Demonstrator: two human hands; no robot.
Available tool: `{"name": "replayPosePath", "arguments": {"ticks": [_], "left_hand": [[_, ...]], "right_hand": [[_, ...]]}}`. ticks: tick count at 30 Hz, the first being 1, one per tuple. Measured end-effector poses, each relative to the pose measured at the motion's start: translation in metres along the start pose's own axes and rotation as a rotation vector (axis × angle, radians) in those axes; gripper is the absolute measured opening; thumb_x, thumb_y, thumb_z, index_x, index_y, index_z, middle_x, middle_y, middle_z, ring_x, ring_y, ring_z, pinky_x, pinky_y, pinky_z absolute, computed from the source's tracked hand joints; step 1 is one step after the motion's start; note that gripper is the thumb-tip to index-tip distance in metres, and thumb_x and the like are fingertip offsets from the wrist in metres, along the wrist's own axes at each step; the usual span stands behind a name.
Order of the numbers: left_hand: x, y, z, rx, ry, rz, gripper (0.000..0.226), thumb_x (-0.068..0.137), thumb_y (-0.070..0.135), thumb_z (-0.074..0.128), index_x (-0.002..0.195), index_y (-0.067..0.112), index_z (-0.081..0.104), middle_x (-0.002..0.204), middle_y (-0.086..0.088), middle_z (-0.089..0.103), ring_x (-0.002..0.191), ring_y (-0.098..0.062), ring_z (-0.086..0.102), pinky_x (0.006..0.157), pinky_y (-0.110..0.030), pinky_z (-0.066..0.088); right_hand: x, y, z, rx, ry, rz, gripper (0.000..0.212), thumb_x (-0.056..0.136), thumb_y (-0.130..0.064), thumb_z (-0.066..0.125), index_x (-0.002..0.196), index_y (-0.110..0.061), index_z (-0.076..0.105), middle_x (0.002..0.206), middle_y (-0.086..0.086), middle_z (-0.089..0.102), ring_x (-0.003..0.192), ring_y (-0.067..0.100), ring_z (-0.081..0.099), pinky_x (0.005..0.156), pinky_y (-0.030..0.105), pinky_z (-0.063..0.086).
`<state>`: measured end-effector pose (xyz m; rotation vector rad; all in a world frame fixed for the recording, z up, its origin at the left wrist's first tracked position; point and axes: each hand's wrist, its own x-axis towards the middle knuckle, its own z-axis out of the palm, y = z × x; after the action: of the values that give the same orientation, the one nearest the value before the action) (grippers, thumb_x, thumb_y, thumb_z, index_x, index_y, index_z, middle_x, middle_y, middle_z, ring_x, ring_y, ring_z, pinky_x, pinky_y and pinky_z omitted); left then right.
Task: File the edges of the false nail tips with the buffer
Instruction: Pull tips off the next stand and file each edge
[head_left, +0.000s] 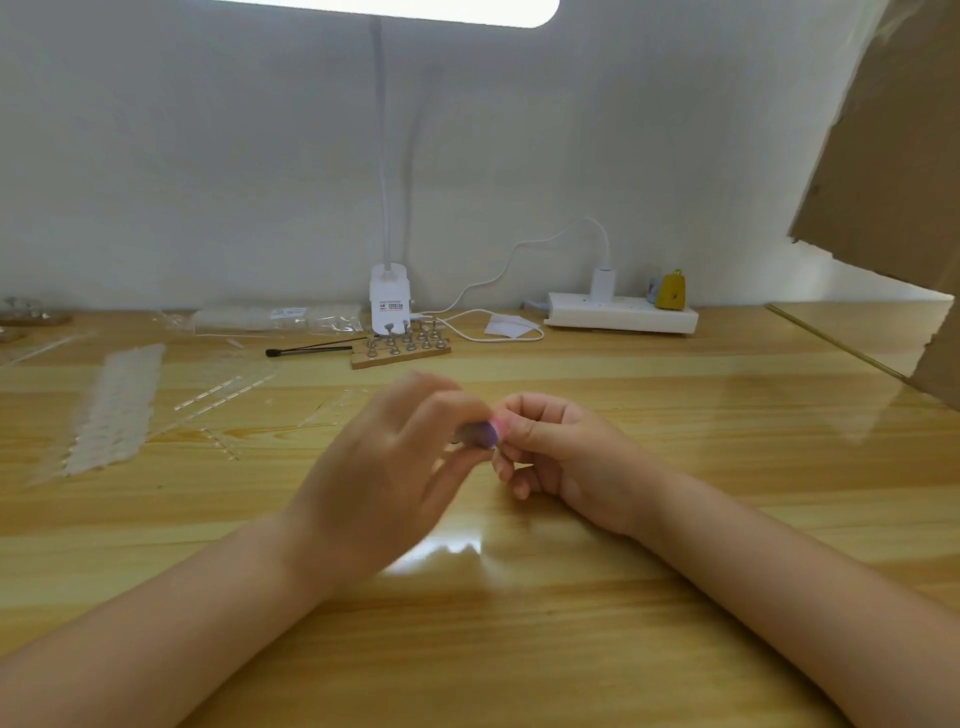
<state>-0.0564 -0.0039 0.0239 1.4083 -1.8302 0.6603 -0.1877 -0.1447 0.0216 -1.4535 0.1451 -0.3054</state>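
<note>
Both hands meet above the middle of the wooden table (519, 597). My left hand (384, 467), blurred, grips a small purple and pink buffer block (483, 434) between thumb and fingers. My right hand (550, 447) has its fingers curled and pinched together right against the buffer's pink end. Whatever it pinches is too small and hidden to make out. A sheet of clear false nail tips (114, 410) lies on the table at the left.
A wooden stand with metal nail holders (402, 345) sits behind the hands, beside a black-tipped tool (309, 349). Clear strips (223, 395) lie left of centre. A lamp base (390, 299), a white power strip (621, 314) and cardboard (893, 156) stand at the back and right.
</note>
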Motion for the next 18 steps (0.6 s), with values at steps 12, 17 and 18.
{"name": "replayPosePath", "arguments": {"ticks": [12, 17, 18], "left_hand": [[-0.004, 0.005, 0.003, 0.068, -0.227, -0.169, 0.009, 0.081, 0.012, 0.070, 0.089, 0.012, 0.066, 0.078, 0.002, 0.057, 0.069, -0.018, 0.053, 0.062, -0.037, 0.049], [-0.008, -0.002, 0.004, 0.004, -0.190, -0.324, 0.042, 0.090, 0.044, 0.047, 0.108, 0.013, 0.069, 0.092, 0.003, 0.065, 0.084, -0.015, 0.060, 0.075, -0.034, 0.049], [-0.007, -0.002, 0.004, -0.029, -0.128, -0.339, 0.042, 0.091, 0.041, 0.044, 0.109, 0.012, 0.068, 0.093, 0.004, 0.066, 0.084, -0.012, 0.060, 0.077, -0.030, 0.048]], "right_hand": [[0.002, 0.000, 0.002, 0.091, 0.139, -0.005, 0.018, 0.076, -0.023, 0.063, 0.085, -0.007, 0.061, 0.060, 0.002, 0.050, 0.054, 0.011, 0.051, 0.045, 0.021, 0.042], [0.003, 0.000, 0.004, 0.060, 0.140, -0.001, 0.021, 0.075, -0.024, 0.064, 0.085, -0.005, 0.062, 0.059, 0.002, 0.050, 0.053, 0.011, 0.050, 0.044, 0.021, 0.041], [0.002, 0.000, 0.004, 0.039, 0.138, -0.001, 0.023, 0.075, -0.025, 0.065, 0.085, -0.005, 0.062, 0.059, 0.001, 0.051, 0.053, 0.011, 0.050, 0.045, 0.021, 0.041]]}}
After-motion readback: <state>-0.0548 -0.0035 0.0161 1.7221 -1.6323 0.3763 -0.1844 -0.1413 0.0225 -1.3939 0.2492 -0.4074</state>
